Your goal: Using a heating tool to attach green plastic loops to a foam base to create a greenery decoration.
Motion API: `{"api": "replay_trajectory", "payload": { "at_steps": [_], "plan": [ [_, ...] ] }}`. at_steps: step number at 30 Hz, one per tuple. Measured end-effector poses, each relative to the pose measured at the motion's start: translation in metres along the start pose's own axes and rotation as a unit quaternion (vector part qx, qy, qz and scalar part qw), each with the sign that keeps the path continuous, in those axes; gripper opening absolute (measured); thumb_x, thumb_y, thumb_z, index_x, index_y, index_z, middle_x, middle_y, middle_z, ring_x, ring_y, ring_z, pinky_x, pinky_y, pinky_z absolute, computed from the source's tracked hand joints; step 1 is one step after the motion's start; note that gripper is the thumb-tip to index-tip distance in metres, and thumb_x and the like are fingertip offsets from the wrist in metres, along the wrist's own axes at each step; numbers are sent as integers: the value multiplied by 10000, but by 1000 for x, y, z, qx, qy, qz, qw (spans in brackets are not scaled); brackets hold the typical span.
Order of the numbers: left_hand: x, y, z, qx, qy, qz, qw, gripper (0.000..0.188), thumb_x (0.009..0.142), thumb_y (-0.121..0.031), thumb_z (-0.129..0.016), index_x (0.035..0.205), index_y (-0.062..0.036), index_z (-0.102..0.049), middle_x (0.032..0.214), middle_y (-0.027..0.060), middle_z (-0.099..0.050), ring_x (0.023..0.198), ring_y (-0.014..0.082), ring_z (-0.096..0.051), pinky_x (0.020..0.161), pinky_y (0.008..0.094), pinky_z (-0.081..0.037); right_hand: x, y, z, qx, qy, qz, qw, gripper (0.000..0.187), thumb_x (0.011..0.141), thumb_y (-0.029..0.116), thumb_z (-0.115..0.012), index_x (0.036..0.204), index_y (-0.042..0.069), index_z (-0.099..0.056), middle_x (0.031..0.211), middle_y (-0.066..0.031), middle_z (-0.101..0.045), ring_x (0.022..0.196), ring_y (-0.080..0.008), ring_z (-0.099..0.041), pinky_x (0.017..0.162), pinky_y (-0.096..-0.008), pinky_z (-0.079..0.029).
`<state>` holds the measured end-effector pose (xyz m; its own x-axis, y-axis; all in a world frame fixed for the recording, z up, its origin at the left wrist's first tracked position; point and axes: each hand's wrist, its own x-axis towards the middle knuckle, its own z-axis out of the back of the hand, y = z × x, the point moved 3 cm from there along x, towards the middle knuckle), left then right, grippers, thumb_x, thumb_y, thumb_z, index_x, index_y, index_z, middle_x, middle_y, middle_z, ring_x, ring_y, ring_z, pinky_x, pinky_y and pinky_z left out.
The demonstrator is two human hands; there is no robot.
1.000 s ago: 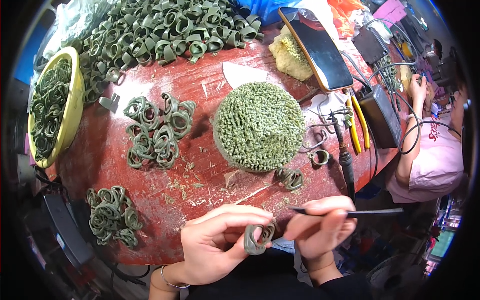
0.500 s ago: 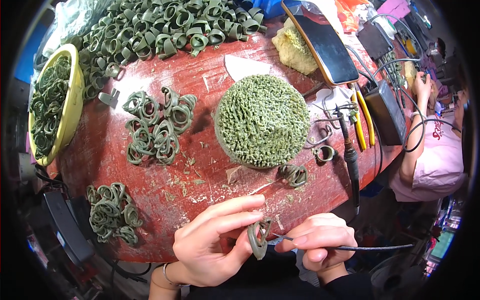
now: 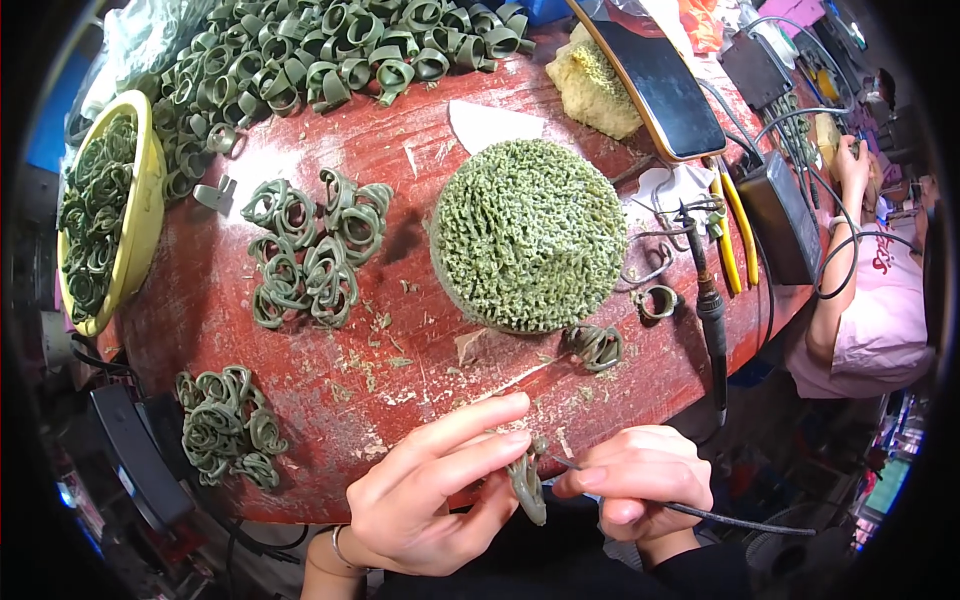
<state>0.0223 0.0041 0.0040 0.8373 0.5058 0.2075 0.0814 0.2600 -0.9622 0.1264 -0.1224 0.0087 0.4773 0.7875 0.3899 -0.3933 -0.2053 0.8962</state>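
Over the table's front edge, my left hand point(image 3: 430, 490) pinches a dark green, wax-like ring point(image 3: 528, 482) between thumb and fingertips, tilted on its side. Close to its right, my right hand point(image 3: 640, 482) grips a slender pointed tool point(image 3: 740, 522), dark and cord-like where it trails out to the right. The fine tip reaches toward the ring; whether it touches, I cannot tell. Beyond my hands stands a round block point(image 3: 530, 235) with a rough, pale green, crumbly top. Beside its near edge lies a small cluster of green rings point(image 3: 596, 347), with a single ring point(image 3: 656, 301) further right.
Ring clusters point(image 3: 315, 250) and a ring pile point(image 3: 230, 425) lie left on the red table point(image 3: 400, 290). A yellow basket point(image 3: 150, 210) holds more. Wide green bands point(image 3: 340, 50) heap behind. Right are a phone point(image 3: 660, 85), pliers point(image 3: 740, 230), a pen-shaped iron point(image 3: 708, 310) and another person's arm point(image 3: 848, 270).
The ring in my left hand has turned slightly and shifted right and down. The tool's trailing end has swung lower. The view has shifted slightly.
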Motion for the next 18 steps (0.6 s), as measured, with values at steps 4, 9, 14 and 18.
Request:
{"api": "replay_trajectory", "payload": {
  "at_steps": [4,9,14,18],
  "plan": [
    [0,-4,1,46,-4,-16,999,349,612,117,-611,951,36,-580,978,214,-576,828,232,-616,691,258,-514,2,1,-1,39,44,-7,998,244,727,62,-654,935,-22,-559,681,-92,-602,572,-221,-602,485,-280,-477],
    [-2,-6,1,84,2,-50,995,354,611,116,-601,954,34,-575,983,221,-571,831,247,-614,702,264,-514,1,3,-1,-7,38,2,999,311,693,46,-677,968,-25,-552,678,-93,-599,586,-220,-604,497,-276,-479],
    [-6,-6,-2,81,-12,-59,995,362,615,112,-597,968,38,-562,1010,234,-552,821,224,-614,704,257,-513,1,8,1,6,48,4,999,254,758,126,-621,953,-13,-534,685,-97,-604,586,-215,-606,486,-279,-483],
    [-7,-4,-3,82,-5,-70,994,362,620,112,-604,972,42,-559,1014,247,-543,809,213,-613,700,252,-516,-1,7,0,3,57,-4,998,250,817,180,-573,955,-18,-507,712,-112,-605,595,-226,-606,489,-303,-487]
  ]
}}
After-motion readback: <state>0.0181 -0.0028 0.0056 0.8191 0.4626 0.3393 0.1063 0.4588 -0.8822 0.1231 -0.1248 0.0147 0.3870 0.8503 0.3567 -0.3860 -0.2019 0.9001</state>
